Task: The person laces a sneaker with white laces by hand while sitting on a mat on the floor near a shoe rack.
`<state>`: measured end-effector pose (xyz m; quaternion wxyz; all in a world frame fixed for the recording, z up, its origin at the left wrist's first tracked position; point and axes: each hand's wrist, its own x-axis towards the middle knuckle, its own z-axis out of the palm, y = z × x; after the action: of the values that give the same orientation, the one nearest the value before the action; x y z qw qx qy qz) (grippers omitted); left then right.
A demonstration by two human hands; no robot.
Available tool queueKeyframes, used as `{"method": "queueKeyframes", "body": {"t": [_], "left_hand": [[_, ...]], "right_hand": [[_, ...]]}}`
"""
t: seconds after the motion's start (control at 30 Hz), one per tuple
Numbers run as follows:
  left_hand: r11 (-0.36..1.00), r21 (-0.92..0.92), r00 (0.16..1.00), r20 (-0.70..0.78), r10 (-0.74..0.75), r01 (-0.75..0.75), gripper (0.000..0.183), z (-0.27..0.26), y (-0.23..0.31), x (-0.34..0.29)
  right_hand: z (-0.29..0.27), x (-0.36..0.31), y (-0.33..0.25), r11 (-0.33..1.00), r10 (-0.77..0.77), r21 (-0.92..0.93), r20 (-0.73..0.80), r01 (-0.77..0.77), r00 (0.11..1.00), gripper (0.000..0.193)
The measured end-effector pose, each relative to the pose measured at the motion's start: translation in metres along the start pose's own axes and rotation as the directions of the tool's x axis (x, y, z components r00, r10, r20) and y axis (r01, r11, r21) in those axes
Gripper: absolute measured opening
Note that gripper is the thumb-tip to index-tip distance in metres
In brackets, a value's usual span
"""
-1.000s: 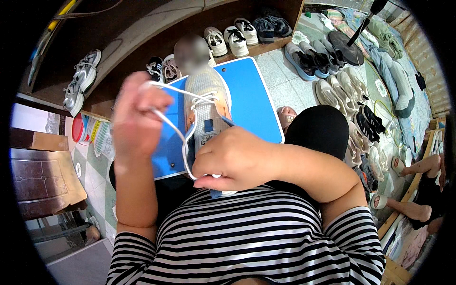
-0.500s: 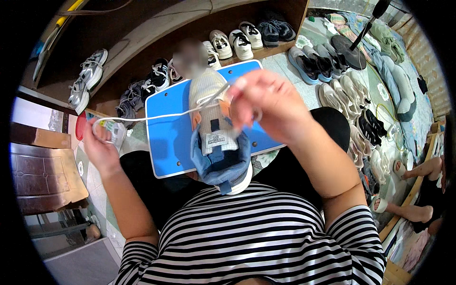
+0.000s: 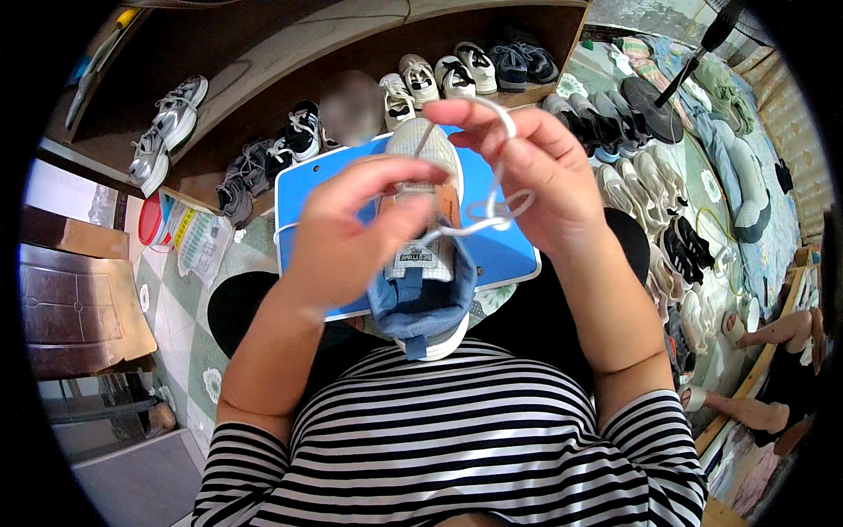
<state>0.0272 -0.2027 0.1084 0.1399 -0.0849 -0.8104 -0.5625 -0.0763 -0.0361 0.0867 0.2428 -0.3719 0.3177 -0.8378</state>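
A light sneaker (image 3: 426, 303) with a blue lining and orange eyelet panels rests on a blue board (image 3: 505, 241) across my lap, its heel toward me. My right hand (image 3: 553, 171) is raised above the sneaker's right side, closed on a white shoelace (image 3: 494, 189) that loops over the fingers and hangs in a loose coil. Over the tongue and left eyelets lies my left hand (image 3: 351, 228), thumb and forefinger smeared by motion; whether they grip anything is unclear. A thin grey strip (image 3: 425, 140) shows above the toe, between the two hands.
Several shoes line the shelf ahead, including white sneakers (image 3: 418, 79) and silver ones (image 3: 180, 114). More pairs stand on the floor at right, such as beige shoes (image 3: 622, 195). A red basin (image 3: 149, 220) sits left. Another person's legs (image 3: 773, 334) appear at right.
My left hand has come from the far left, where it held a lace end out, in to the sneaker. My right hand has shifted slightly right, and the lace now loops beneath it.
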Motion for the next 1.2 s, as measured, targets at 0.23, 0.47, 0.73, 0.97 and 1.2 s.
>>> {"method": "queueKeyframes", "body": {"t": [0.23, 0.47, 0.73, 0.97, 1.2], "left_hand": [[0.933, -0.216, 0.952, 0.172, -0.255, 0.289, 0.012, 0.018, 0.007, 0.020], [0.724, 0.612, 0.943, 0.278, 0.181, -0.319, 0.012, -0.033, -0.029, 0.020], [0.838, 0.546, 0.978, 0.163, -0.133, 0.023, 0.023, -0.064, -0.036, -0.007], [0.969, 0.163, 0.981, 0.019, -0.191, 0.186, 0.023, -0.093, -0.042, -0.022], [0.961, 0.273, 0.998, -0.051, -0.040, 0.053, 0.019, -0.094, -0.045, -0.021]], "right_hand": [[-0.007, 0.004, -0.008, 0.993, 0.011, 0.115, -0.159, 0.008, 0.987, 0.016], [-0.053, 0.002, -0.036, 0.996, 0.092, 0.043, -0.377, -0.082, 0.921, 0.024], [-0.062, 0.008, -0.035, 0.949, 0.102, -0.173, -0.620, -0.263, 0.778, 0.022], [-0.076, 0.009, -0.040, 0.895, 0.192, -0.190, -0.653, -0.403, 0.733, 0.019], [-0.090, 0.013, -0.035, 0.911, 0.301, -0.014, -0.661, -0.412, 0.688, 0.018]]}}
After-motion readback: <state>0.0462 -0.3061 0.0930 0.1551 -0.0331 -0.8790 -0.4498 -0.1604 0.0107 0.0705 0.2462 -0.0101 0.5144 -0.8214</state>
